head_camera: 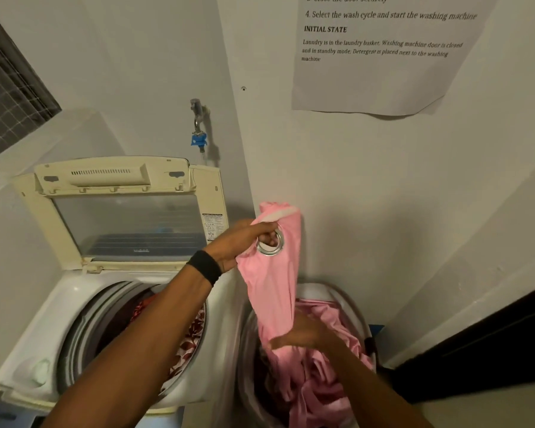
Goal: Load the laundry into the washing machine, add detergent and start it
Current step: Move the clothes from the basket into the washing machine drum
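- Head view: at centre frame the left hand (247, 242) grips the pink curtain (272, 291), with fingers through its metal eyelet (271, 242). The tail trails into the laundry basket (322, 287) at lower right.
- Best to lift until the tail clears the basket, then swing left over the open washing machine (44, 319) and feed it in gradually.
- The right hand (303, 335) is blurred against the curtain, so I cannot tell whether it grips.
- No detergent shows, and the machine's front is cut off at lower left.

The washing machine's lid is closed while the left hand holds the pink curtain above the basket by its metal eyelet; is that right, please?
Not quite: the head view shows the lid standing open. The rest holds: the left hand holds the pink curtain above the basket by its metal eyelet.
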`<state>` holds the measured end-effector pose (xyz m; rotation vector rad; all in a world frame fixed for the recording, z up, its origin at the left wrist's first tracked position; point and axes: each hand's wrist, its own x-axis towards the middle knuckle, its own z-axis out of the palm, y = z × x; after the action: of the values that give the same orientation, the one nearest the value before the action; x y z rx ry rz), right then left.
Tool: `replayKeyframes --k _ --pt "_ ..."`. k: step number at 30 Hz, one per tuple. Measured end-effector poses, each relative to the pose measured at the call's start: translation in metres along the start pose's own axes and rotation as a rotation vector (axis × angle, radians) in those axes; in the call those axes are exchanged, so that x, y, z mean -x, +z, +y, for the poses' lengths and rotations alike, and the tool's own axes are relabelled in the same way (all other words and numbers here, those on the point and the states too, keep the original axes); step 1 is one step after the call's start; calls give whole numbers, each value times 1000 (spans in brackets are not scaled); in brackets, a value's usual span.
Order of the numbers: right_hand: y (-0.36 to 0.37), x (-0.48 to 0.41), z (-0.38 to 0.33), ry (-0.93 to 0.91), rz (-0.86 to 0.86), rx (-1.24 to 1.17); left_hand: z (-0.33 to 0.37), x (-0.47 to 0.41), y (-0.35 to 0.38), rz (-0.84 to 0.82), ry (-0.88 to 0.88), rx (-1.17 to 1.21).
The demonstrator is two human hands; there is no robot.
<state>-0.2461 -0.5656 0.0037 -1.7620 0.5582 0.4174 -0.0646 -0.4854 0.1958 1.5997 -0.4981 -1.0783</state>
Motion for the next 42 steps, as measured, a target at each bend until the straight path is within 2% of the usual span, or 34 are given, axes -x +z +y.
replayKeyframes --k 3,6,8,9,10,11,14,16,19,22,27,29,32,36,38,40,42 --pt "-10 5 21 21 181 30 -8 -5 -16 199 105 -210" --pt "-28 15 9 -30 188 154 -22 -9 -24 392 202 -573" --pt "-40 28 -24 -152 313 165 -35 -11 -23 471 237 -908" --pt "-48 33 -44 -240 391 165 -41 -10 -19 470 247 -965" --pt "-55 38 -64 -297 451 178 -46 -9 -13 426 244 -917" --pt "-63 40 -85 -327 484 208 -51 -7 -6 341 223 -758" --pt "-77 38 -126 -307 491 433 -52 4 20 25 69 -141" --pt "-75 37 -137 -315 489 489 -54 9 30 -77 38 -20" --pt "-68 44 -137 -381 452 402 -62 10 32 22 92 -66" --pt "-59 49 -118 -405 339 118 -64 10 25 172 192 -76" --pt "-19 33 -74 -277 574 -331 -50 13 22 245 315 -188" --pt "-11 24 -48 -191 496 -318 -39 13 17 279 310 -130" --pt "3 17 -9 -110 304 -148 -19 11 10 306 330 -93" --pt "-10 29 -4 -188 375 -81 -20 7 -3 490 382 -222" --pt "-34 49 -26 -259 466 -72 -32 4 -16 604 406 -439" --pt "-56 69 -54 -399 552 -117 -49 2 -25 633 374 -648" --pt "-70 78 -82 -511 602 -183 -65 1 -18 575 291 -732"
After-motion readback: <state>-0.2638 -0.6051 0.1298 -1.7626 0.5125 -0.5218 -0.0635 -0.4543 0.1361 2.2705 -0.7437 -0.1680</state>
